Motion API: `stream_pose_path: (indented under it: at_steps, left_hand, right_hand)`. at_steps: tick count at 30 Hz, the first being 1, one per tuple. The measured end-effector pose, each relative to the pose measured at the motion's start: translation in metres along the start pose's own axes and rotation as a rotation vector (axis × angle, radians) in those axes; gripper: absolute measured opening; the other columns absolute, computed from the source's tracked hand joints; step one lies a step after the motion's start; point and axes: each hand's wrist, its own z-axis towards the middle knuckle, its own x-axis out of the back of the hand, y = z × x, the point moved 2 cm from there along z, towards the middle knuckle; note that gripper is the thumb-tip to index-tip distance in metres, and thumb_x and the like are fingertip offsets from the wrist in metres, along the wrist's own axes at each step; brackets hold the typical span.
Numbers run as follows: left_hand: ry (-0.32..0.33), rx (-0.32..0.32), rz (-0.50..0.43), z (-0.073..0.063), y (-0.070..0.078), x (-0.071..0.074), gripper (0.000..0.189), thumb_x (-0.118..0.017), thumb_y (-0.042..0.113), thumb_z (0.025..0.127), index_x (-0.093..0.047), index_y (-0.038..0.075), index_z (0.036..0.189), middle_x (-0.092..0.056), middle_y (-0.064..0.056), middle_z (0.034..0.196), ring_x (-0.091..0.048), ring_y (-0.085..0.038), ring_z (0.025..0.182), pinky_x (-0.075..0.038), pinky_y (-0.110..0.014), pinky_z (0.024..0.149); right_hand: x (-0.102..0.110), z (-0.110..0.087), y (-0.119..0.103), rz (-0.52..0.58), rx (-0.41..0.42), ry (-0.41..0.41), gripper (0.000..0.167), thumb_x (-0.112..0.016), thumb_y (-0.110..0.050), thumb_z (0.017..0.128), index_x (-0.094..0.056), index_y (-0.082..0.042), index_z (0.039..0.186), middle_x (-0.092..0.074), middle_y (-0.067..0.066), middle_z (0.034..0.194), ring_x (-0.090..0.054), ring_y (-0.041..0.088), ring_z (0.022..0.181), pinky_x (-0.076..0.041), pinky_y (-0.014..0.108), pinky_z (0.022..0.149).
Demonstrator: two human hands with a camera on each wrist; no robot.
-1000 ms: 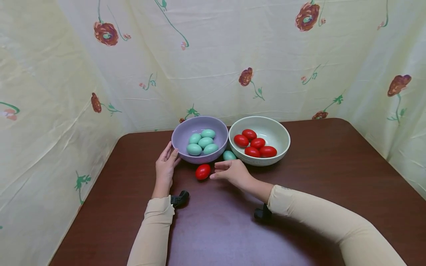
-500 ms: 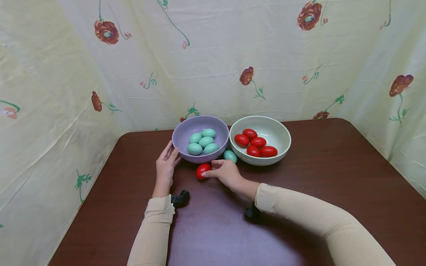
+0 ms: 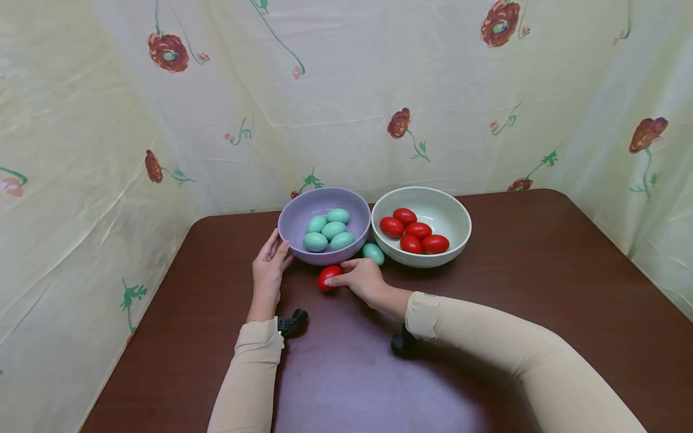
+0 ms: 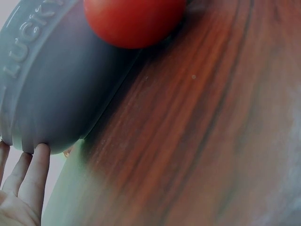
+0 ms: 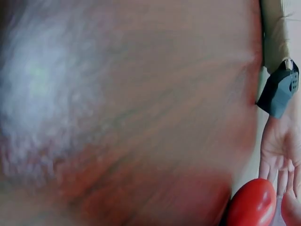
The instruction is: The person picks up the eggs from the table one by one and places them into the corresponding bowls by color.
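Note:
My right hand (image 3: 365, 281) pinches a glossy red egg (image 3: 328, 278) between thumb and fingers, just in front of the purple bowl (image 3: 325, 258). That egg (image 5: 254, 205) shows low in the right wrist view. At the bowl's left side, my left hand (image 3: 269, 264) rests its extended fingers (image 4: 36, 176) against the outer wall; raised lettering marks the bowl (image 4: 51, 94). Several mint-green eggs (image 3: 334, 230) lie inside it. Beyond my right hand, another mint-green egg (image 3: 373, 254) sits on the table between the two bowls.
Right beside the purple bowl stands a pale green bowl (image 3: 452, 216) holding several red eggs (image 3: 418, 231). Both are near the far edge of the dark brown table (image 3: 541, 270). A flower-patterned curtain (image 3: 346, 108) hangs behind and along the sides.
My right hand has moved left to the red egg and taken it between thumb and fingers. My left hand stays at the purple bowl.

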Motion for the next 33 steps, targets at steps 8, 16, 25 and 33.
stream_pose_path:
  at_steps: [8, 16, 25, 33]
  left_hand:
    - [0.004, 0.004, -0.011, -0.001, -0.001, 0.002, 0.061, -0.066, 0.028, 0.096, -0.044, 0.017, 0.151, -0.042, -0.003, 0.157, -0.05, -0.017, 0.139, -0.05, -0.036, 0.104]
    - [0.008, 0.004, 0.002, 0.0, -0.002, 0.001, 0.061, -0.067, 0.03, 0.095, -0.044, 0.019, 0.151, -0.043, -0.002, 0.157, -0.05, -0.017, 0.138, -0.05, -0.035, 0.103]
    - [0.013, 0.019, 0.028, -0.002, -0.003, 0.003, 0.06, -0.066, 0.03, 0.096, -0.044, 0.021, 0.151, -0.042, -0.001, 0.158, -0.05, -0.019, 0.138, -0.049, -0.035, 0.104]
    - [-0.004, 0.024, 0.003, 0.0, 0.001, 0.001, 0.061, -0.066, 0.029, 0.096, -0.043, 0.019, 0.152, -0.041, -0.002, 0.158, -0.05, -0.016, 0.139, -0.049, -0.035, 0.105]
  right_hand:
    - [-0.007, -0.001, 0.004, -0.009, 0.012, 0.058, 0.049, -0.088, -0.024, 0.075, -0.073, 0.002, 0.113, -0.075, 0.015, 0.108, -0.063, 0.027, 0.102, -0.055, 0.035, 0.087]
    - [-0.011, 0.001, 0.006, -0.038, 0.045, 0.056, 0.046, -0.087, -0.016, 0.074, -0.073, 0.003, 0.113, -0.075, 0.017, 0.108, -0.069, 0.027, 0.097, -0.057, 0.035, 0.086]
    - [-0.011, -0.001, 0.007, -0.013, 0.049, 0.008, 0.045, -0.087, -0.012, 0.074, -0.071, 0.004, 0.113, -0.075, 0.019, 0.105, -0.071, 0.026, 0.098, -0.059, 0.034, 0.086]
    - [0.005, 0.0, 0.008, -0.044, 0.041, -0.007, 0.045, -0.086, -0.014, 0.075, -0.072, 0.001, 0.115, -0.076, 0.016, 0.104, -0.071, 0.025, 0.099, -0.059, 0.035, 0.088]
